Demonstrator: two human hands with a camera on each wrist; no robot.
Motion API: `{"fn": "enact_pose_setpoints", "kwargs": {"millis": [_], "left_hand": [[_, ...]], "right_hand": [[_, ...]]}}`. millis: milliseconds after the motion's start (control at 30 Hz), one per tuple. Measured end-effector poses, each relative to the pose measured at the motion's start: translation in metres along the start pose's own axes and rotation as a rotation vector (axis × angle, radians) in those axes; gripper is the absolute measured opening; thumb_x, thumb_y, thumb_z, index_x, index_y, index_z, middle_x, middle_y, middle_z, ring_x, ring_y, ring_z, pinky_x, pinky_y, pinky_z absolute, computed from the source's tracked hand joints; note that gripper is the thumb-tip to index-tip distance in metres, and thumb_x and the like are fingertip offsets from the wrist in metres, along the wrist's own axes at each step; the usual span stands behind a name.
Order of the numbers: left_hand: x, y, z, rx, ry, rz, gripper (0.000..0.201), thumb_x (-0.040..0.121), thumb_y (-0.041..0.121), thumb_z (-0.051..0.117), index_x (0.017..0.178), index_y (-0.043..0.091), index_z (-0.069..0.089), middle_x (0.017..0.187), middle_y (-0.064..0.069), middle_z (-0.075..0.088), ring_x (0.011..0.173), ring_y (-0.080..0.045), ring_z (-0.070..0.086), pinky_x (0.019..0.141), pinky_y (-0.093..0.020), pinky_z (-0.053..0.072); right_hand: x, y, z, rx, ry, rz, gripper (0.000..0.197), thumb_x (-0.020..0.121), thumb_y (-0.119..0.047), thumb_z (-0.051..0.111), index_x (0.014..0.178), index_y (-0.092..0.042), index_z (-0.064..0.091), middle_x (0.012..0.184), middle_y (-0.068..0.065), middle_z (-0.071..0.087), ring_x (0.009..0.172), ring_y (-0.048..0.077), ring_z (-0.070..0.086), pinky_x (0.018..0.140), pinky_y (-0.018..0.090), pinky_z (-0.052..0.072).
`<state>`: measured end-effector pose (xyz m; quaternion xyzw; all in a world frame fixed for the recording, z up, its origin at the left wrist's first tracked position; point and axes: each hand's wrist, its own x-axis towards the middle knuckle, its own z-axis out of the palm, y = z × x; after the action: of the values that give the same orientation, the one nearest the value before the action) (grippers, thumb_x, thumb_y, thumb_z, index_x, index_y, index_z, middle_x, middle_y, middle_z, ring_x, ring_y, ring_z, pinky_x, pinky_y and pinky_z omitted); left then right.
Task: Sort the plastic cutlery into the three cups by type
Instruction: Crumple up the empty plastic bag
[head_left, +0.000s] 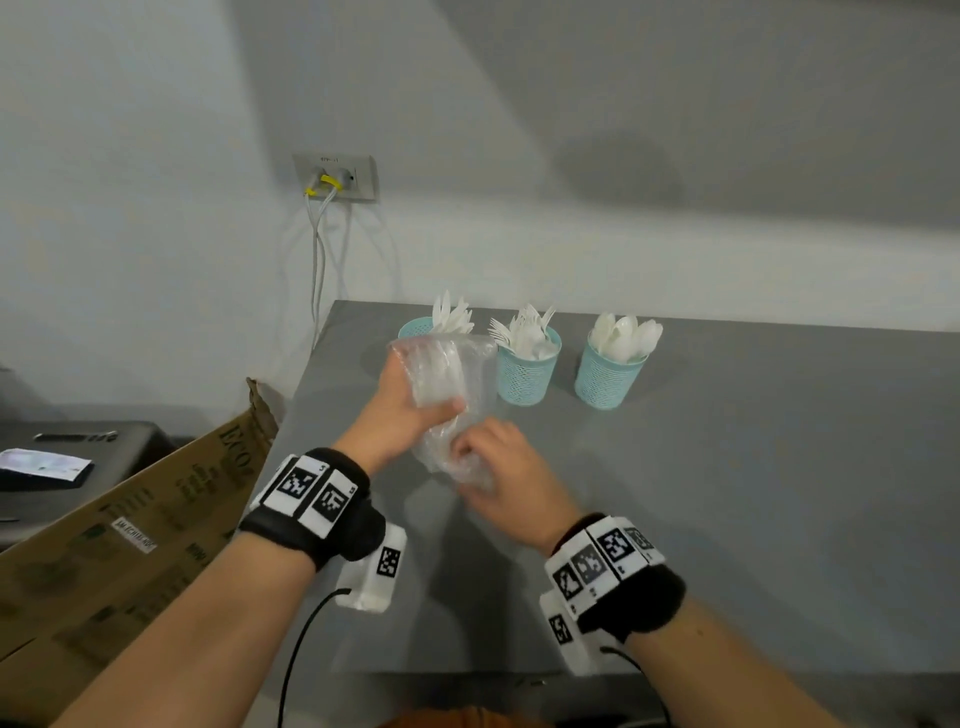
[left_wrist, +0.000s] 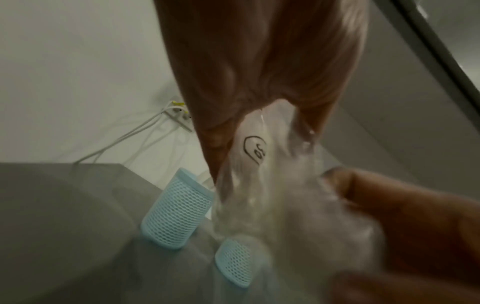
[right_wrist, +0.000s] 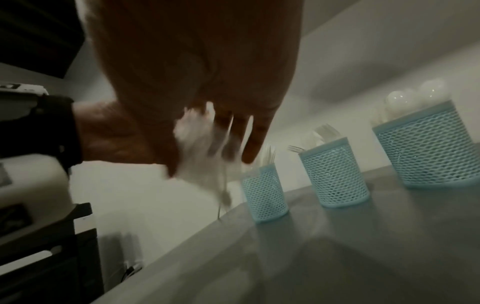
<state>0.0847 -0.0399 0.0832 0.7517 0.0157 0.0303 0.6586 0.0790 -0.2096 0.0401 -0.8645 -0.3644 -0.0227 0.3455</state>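
Three light-blue mesh cups stand in a row at the back of the grey table (head_left: 753, 493). The left cup (head_left: 415, 328) holds white knives, the middle cup (head_left: 527, 371) holds forks, the right cup (head_left: 608, 376) holds spoons. Above the table in front of the left cup, both hands hold a crumpled clear plastic bag (head_left: 449, 395). My left hand (head_left: 410, 410) grips its upper part, thumb across the front. My right hand (head_left: 488, 462) clutches its lower end. In the left wrist view the bag (left_wrist: 259, 185) bears a black marking. I cannot tell what the bag contains.
A brown cardboard box (head_left: 130, 535) leans at the table's left edge. Beyond it stands a dark unit (head_left: 78, 452) with a paper on top. A wall socket (head_left: 337, 176) with white cables sits above the table's back left corner.
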Motion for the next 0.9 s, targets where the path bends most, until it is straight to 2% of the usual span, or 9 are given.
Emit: {"fn": "enact_pose_setpoints", "kwargs": {"millis": [133, 233, 300, 400, 567, 667, 733, 800, 900], "left_hand": [[-0.001, -0.010, -0.015, 0.119, -0.113, 0.047, 0.076, 0.074, -0.006, 0.070, 0.130, 0.027, 0.030, 0.132, -0.006, 0.044, 0.123, -0.016, 0.047, 0.104, -0.038, 0.044], [-0.005, -0.009, -0.016, 0.146, -0.231, 0.062, 0.075, 0.079, -0.010, 0.065, 0.127, 0.037, 0.033, 0.131, -0.002, 0.048, 0.127, -0.018, 0.047, 0.105, -0.040, 0.043], [-0.006, -0.011, -0.012, 0.138, -0.164, 0.095, 0.069, 0.076, -0.001, 0.068, 0.122, 0.038, 0.034, 0.125, 0.001, 0.050, 0.122, -0.016, 0.051, 0.102, -0.039, 0.045], [-0.011, -0.013, -0.001, 0.008, 0.066, 0.069, 0.065, 0.080, 0.002, 0.072, 0.122, 0.024, 0.028, 0.118, 0.000, 0.057, 0.107, -0.016, 0.062, 0.093, -0.041, 0.053], [-0.020, -0.014, 0.018, -0.049, 0.275, 0.107, 0.049, 0.094, 0.013, 0.057, 0.133, 0.023, 0.029, 0.091, 0.004, 0.067, 0.066, 0.002, 0.066, 0.059, -0.012, 0.050], [-0.018, -0.007, 0.019, -0.066, 0.286, 0.174, 0.044, 0.095, 0.011, 0.054, 0.133, 0.021, 0.033, 0.066, 0.011, 0.066, 0.052, -0.001, 0.059, 0.054, -0.012, 0.045], [-0.018, 0.002, 0.016, -0.087, 0.288, 0.196, 0.041, 0.095, 0.015, 0.055, 0.130, 0.026, 0.038, 0.068, 0.000, 0.070, 0.061, -0.015, 0.065, 0.065, -0.025, 0.052], [-0.017, 0.007, 0.015, -0.122, 0.291, 0.182, 0.034, 0.095, 0.021, 0.057, 0.123, 0.037, 0.046, 0.088, -0.021, 0.069, 0.083, -0.038, 0.066, 0.080, -0.046, 0.054], [-0.018, 0.006, 0.016, -0.086, 0.299, 0.164, 0.026, 0.093, 0.029, 0.057, 0.114, 0.046, 0.054, 0.111, -0.015, 0.064, 0.101, -0.034, 0.061, 0.094, -0.048, 0.050]], "right_hand": [[0.014, 0.000, -0.017, 0.142, 0.280, 0.128, 0.044, 0.076, -0.048, 0.067, 0.107, -0.019, 0.055, 0.110, -0.003, 0.042, 0.109, 0.014, 0.045, 0.100, 0.025, 0.037], [0.034, 0.000, -0.040, 0.273, 0.368, 0.228, 0.054, 0.074, -0.038, 0.076, 0.111, -0.022, 0.040, 0.118, 0.001, 0.042, 0.114, 0.015, 0.045, 0.100, 0.026, 0.038], [0.043, -0.007, -0.042, 0.474, 0.198, 0.294, 0.049, 0.080, -0.024, 0.074, 0.106, -0.027, 0.034, 0.117, 0.010, 0.051, 0.106, 0.014, 0.054, 0.091, 0.026, 0.045], [0.055, -0.012, -0.047, 0.558, 0.305, 0.297, 0.039, 0.088, -0.011, 0.064, 0.092, -0.039, 0.038, 0.101, 0.016, 0.061, 0.081, 0.027, 0.062, 0.076, 0.041, 0.052], [0.067, -0.008, -0.056, 0.389, 0.340, 0.201, 0.053, 0.086, 0.015, 0.042, 0.098, -0.027, 0.071, 0.124, -0.008, 0.043, 0.119, 0.001, 0.041, 0.099, 0.010, 0.035], [0.059, -0.011, -0.055, 0.301, 0.098, 0.262, 0.027, 0.093, -0.022, 0.056, 0.116, -0.027, 0.068, 0.143, -0.010, 0.031, 0.135, 0.011, 0.021, 0.115, 0.023, 0.022], [0.050, -0.016, -0.050, 0.141, -0.133, 0.365, 0.059, 0.073, -0.068, 0.062, 0.125, -0.041, 0.058, 0.150, -0.019, 0.019, 0.139, 0.014, 0.009, 0.116, 0.040, 0.012], [0.042, -0.017, -0.044, 0.198, -0.203, 0.384, 0.068, 0.061, -0.073, 0.067, 0.120, -0.042, 0.060, 0.145, -0.012, 0.036, 0.135, 0.010, 0.028, 0.115, 0.038, 0.021], [0.037, -0.022, -0.034, 0.563, -0.095, 0.399, 0.024, 0.075, -0.031, 0.079, 0.093, -0.026, 0.066, 0.093, -0.007, 0.069, 0.085, 0.001, 0.065, 0.081, 0.020, 0.049]]}}
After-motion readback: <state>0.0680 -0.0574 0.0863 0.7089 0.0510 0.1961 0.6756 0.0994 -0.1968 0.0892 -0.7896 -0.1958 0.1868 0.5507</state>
